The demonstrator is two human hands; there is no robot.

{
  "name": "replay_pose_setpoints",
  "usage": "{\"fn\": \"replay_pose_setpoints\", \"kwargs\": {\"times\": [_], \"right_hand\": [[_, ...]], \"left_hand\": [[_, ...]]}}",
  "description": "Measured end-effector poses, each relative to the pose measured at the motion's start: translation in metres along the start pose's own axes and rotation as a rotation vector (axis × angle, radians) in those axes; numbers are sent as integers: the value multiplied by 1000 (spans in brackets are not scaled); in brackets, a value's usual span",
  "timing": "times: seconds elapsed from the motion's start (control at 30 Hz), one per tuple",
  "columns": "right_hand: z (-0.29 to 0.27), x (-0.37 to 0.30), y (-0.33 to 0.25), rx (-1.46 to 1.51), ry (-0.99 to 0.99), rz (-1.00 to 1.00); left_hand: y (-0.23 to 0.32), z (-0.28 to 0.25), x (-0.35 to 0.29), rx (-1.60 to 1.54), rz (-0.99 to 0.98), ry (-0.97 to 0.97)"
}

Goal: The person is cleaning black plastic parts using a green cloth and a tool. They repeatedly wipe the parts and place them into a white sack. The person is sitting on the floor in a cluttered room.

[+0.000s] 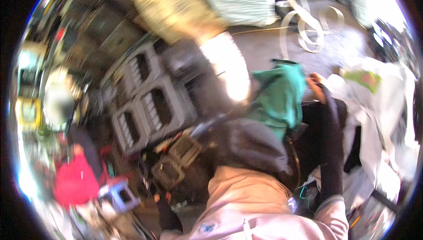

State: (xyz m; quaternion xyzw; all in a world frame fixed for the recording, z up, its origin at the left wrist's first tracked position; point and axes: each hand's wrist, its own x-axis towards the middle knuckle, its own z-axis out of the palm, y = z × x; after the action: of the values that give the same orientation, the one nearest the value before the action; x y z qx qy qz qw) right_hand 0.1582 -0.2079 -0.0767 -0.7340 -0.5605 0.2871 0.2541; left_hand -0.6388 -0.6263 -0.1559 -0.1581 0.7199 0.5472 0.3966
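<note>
Concrete floor (264,50) far off, strewn with pale strapping loops (308,24); grey plastic crates (150,103) at left, white sacks (379,108) at right. Green cloth (282,94) centre-right, just left of right hand (315,85). Right grip closed on green cloth's edge, dark sleeve reaching up. Left hand hidden; cannot tell its grip.

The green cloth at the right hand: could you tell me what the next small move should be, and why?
Probably pull the green cloth clear toward the body. The right hand grips its upper right edge, and it lies bunched against a dark bundle. The picture is blurred, and the left hand is not clearly in view, so this is a guess.
</note>
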Motion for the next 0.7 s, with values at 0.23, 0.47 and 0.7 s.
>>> {"fn": "replay_pose_setpoints", "kwargs": {"times": [0.23, 0.47, 0.7], "right_hand": [[-9, -4, -39, 33, 27, 42], [-12, 0, -48, 46, 158, -5], [4, 8, -35, -70, 197, -52]], "left_hand": [[-2, 124, -83, 781, 15, 2], [33, 221, -223, 1453, 179, -401], [108, 381, -422, 1002, 766, -1780]]}}
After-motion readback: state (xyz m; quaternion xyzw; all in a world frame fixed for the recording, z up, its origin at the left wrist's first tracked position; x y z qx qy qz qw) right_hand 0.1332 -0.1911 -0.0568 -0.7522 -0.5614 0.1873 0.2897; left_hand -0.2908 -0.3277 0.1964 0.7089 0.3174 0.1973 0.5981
